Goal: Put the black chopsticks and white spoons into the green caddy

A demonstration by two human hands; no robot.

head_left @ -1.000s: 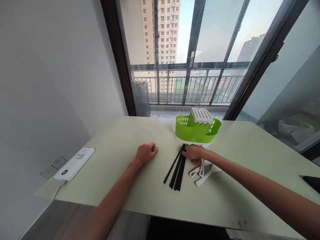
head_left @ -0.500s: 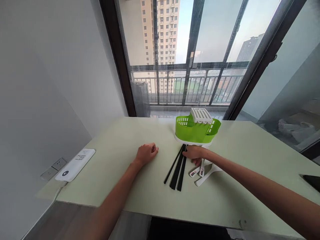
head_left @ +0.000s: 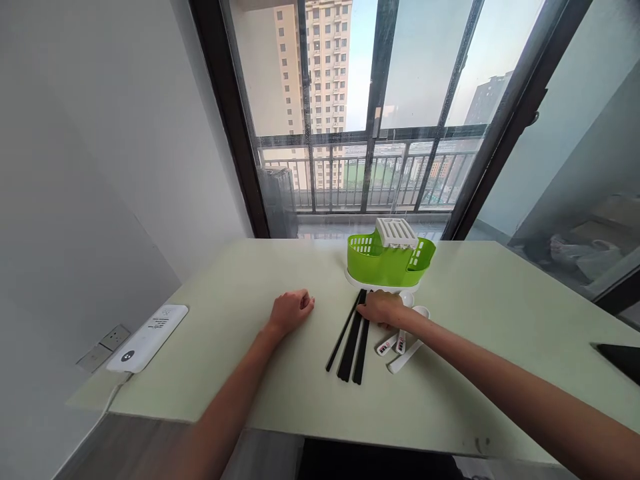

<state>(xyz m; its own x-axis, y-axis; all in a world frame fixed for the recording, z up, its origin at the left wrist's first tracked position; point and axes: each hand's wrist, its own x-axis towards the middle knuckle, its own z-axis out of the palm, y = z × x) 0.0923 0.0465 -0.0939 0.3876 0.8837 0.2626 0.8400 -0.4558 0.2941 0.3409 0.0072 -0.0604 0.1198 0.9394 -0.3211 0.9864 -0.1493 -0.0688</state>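
My left hand (head_left: 291, 312) rests on the table as a loose fist with nothing visible in it. Several black chopsticks (head_left: 351, 350) lie in a narrow fan, their far ends pointing toward the green basket. Over the upper part of them is my right hand (head_left: 381, 309), fingers curled and fingertips against the sticks; its palm side is hidden. Just right of that hand, partly under the wrist, lie white spoons (head_left: 400, 362), some with printed labels on the handles. Behind the hand stands the green slotted basket (head_left: 383, 268) on a white base, a white slatted piece (head_left: 397, 233) on top.
A white power strip (head_left: 148, 338) with a cable lies at the table's left edge, by the wall socket (head_left: 115, 337). At the far right edge is a dark flat object (head_left: 620, 360). Beyond the pale table (head_left: 280, 413) is a glass sliding door.
The view has shifted slightly. My right hand has moved a little left over the chopsticks, and more of the spoons' bowls shows. My left hand stays in its fist.
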